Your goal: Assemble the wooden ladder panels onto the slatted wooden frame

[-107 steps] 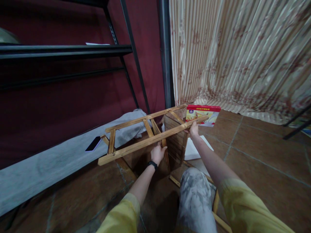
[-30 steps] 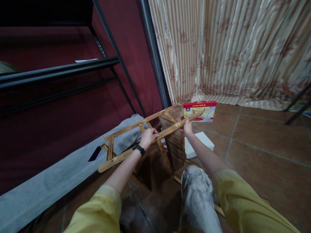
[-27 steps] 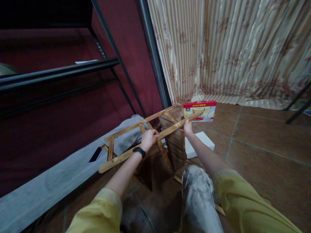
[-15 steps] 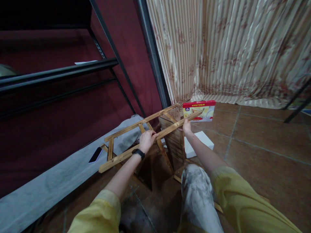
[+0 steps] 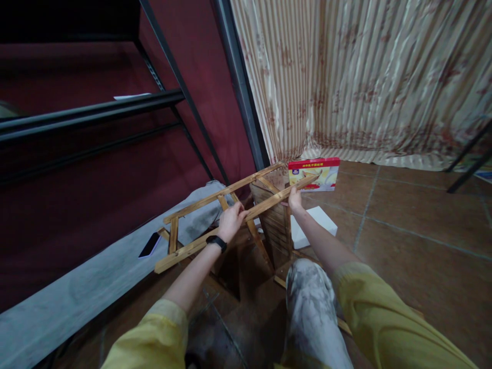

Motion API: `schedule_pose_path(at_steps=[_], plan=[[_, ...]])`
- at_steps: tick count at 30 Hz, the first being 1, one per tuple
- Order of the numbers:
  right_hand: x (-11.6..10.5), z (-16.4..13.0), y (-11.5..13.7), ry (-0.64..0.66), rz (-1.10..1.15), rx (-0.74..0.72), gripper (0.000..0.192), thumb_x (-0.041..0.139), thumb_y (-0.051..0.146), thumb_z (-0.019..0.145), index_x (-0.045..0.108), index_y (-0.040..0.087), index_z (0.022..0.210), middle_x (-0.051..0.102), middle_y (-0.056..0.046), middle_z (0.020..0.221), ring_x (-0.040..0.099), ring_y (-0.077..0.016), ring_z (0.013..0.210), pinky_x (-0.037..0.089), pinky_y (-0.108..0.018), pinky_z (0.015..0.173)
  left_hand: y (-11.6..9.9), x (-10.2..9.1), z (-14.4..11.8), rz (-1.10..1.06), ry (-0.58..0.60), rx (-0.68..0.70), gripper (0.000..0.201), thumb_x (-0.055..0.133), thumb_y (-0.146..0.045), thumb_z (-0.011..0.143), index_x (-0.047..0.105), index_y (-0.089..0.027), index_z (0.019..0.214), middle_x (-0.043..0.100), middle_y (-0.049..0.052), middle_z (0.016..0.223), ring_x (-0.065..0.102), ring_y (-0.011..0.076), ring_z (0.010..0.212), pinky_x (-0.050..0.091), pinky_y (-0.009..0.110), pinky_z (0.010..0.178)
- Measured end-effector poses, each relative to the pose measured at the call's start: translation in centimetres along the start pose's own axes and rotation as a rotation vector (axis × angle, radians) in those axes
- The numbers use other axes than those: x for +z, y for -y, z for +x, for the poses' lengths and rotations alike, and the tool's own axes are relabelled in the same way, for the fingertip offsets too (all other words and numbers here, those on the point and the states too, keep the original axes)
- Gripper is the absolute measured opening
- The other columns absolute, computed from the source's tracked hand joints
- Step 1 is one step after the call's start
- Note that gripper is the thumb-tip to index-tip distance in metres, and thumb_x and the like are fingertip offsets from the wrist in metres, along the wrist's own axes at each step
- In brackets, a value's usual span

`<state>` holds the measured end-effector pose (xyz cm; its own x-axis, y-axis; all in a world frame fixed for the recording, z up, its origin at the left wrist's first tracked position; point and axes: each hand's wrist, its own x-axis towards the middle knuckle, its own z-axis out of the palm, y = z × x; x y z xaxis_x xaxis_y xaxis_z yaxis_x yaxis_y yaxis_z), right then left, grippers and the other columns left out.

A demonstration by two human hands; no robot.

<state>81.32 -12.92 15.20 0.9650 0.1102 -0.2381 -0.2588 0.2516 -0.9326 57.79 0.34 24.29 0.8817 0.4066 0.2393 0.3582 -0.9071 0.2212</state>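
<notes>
Left hand point(image 5: 230, 222) had moved up from under the slatted wooden ladder-like frame point(image 5: 200, 215) and curled over its near rail, right hand point(image 5: 295, 199) gripped that rail toward 1 o'clock by the red-and-yellow cardboard box point(image 5: 314, 174), frame held off the floor.

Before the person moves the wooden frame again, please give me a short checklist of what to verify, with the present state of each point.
1. Left hand closed on the near rail of the wooden frame: ok.
2. Right hand grips the same rail near its far end: ok.
3. Slatted panel firmly joined to the frame: cannot tell; the joints are hidden.
4. Phone apart from the frame's low end: ok, but it lies close.
5. Red box apart from the rail tip: cannot tell; they overlap in this view.
6. White box out of the way on the floor: not ok; it lies right beside the panel.
</notes>
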Motion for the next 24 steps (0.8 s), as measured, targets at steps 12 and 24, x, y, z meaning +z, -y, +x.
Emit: schedule_pose_path(at_steps=[12,24], plan=[[0.0,-0.3,0.4,-0.009,-0.002,0.031,0.042,0.037,0.042,0.092,0.048,0.018,0.124,0.049,-0.016,0.131,0.057,-0.0283,0.112,0.061,-0.043,0.071,-0.4,-0.4,0.2,0.097,0.063,0.008,0.032,0.042,-0.047,0.094,0.059,-0.022,0.087,0.066,0.003,0.09,0.059,0.0167,0.081,0.038,0.025,0.065],[-0.1,-0.1,0.2,0.013,-0.006,0.015,0.043,0.035,0.041,0.092,0.047,0.016,0.125,0.045,-0.017,0.135,0.052,-0.0296,0.117,0.06,-0.046,0.074,0.6,-0.8,0.5,0.106,0.099,0.305,0.023,0.04,-0.033,0.095,0.058,-0.019,0.088,0.063,0.006,0.091,0.059,0.0188,0.087,0.043,0.028,0.077]])
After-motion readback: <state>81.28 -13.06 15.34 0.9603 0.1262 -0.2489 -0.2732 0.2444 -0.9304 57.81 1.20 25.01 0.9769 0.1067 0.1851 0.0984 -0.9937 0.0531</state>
